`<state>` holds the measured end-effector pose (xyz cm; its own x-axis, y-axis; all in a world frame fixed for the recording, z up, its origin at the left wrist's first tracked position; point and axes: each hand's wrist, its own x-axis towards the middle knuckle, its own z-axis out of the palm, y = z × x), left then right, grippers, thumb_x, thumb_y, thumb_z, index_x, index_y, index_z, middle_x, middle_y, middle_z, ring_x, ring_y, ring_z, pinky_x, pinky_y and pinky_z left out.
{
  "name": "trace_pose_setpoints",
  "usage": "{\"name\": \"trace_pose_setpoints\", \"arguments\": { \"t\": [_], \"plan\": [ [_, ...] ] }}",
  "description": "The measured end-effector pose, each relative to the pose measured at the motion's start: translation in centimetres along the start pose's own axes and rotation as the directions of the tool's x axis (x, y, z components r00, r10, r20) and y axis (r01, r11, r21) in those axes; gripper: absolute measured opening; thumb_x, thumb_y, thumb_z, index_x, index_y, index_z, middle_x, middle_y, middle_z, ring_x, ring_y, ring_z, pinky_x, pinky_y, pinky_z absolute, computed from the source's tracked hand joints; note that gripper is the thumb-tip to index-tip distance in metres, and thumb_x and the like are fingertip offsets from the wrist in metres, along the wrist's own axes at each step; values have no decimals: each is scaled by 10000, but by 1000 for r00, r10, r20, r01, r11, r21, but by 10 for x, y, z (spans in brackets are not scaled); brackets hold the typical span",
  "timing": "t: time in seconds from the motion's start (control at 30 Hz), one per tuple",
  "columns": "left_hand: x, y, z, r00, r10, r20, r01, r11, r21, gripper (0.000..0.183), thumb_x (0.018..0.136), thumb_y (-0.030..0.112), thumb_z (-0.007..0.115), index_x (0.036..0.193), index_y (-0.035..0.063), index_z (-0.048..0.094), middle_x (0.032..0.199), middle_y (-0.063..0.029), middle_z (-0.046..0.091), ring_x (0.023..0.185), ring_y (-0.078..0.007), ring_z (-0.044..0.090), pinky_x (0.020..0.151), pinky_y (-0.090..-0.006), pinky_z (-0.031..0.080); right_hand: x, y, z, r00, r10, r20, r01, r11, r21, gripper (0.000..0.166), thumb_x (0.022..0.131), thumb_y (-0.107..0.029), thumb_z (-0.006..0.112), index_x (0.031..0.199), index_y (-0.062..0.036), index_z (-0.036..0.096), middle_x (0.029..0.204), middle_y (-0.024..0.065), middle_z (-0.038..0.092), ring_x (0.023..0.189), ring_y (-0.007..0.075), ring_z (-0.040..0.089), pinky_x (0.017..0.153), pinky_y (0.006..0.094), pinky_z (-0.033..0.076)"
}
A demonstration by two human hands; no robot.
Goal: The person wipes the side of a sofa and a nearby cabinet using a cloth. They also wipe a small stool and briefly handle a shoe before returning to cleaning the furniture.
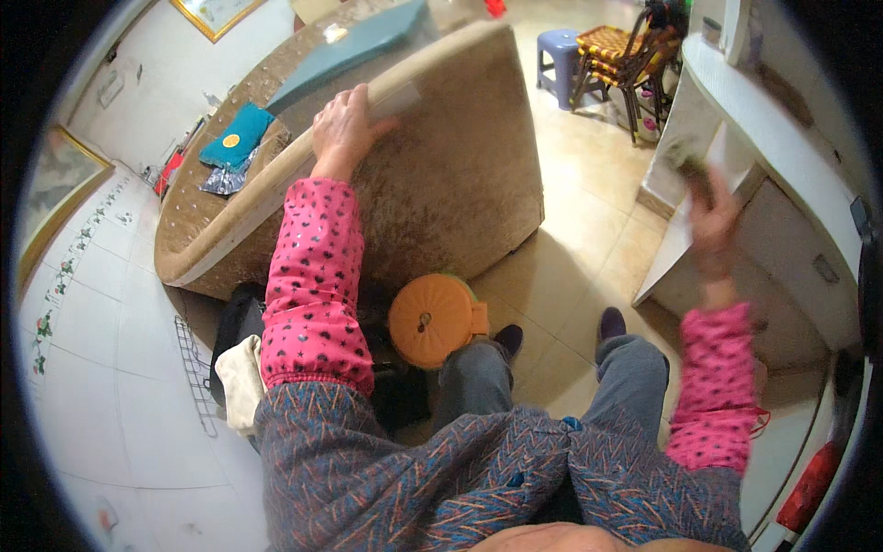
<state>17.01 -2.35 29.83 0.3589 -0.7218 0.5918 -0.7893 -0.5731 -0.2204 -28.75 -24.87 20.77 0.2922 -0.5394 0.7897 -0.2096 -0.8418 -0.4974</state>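
Observation:
My left hand (343, 131) lies over the padded top edge of a brown upholstered sofa (455, 159), its fingers on the top and its thumb on the near face. A pale patch shows on the fabric beside the thumb. On the right, my right hand (714, 217) is blurred by motion in front of a low cabinet (779, 262). It holds a small dark greenish object (693, 169), too blurred to name. Pink patterned sleeve covers (314, 276) are on both forearms.
An orange lidded bin (431, 321) stands by my leg, below the sofa. A teal cushion (238, 136) and a grey-blue board-like piece (352, 52) lie on the sofa's far side. A blue plastic stool (557, 65) and stacked woven chairs (621, 52) stand beyond. A pale cloth (240, 383) hangs at left.

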Motion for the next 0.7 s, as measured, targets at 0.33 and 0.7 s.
{"name": "trace_pose_setpoints", "arguments": {
  "t": [0.33, 0.7],
  "plan": [
    [-8, 0, -5, 974, 197, -115, -194, 980, 39, 712, 799, 415, 771, 1398, 158, 482, 1307, -79, 579, 1214, -280, 554, 997, -424, 442, -214, 3, 188, 195, 738, 647, -797, -266, 543, 474, 964, -249, 611, 1307, 56, 490, 1214, 168, 607, 1067, 248, 612, 912, 376, 507],
    [56, 82, 35, 968, 219, -122, -203, 970, 136, 698, 870, 349, 684, 1425, 28, 409, 1415, -160, 486, 1316, -334, 459, 1074, -458, 369, -171, 1, 222, 234, 706, 669, -878, -143, 457, 411, 965, -219, 612, 1290, 24, 552, 1188, 98, 641, 1075, 197, 581, 949, 353, 453]
  ]
}}
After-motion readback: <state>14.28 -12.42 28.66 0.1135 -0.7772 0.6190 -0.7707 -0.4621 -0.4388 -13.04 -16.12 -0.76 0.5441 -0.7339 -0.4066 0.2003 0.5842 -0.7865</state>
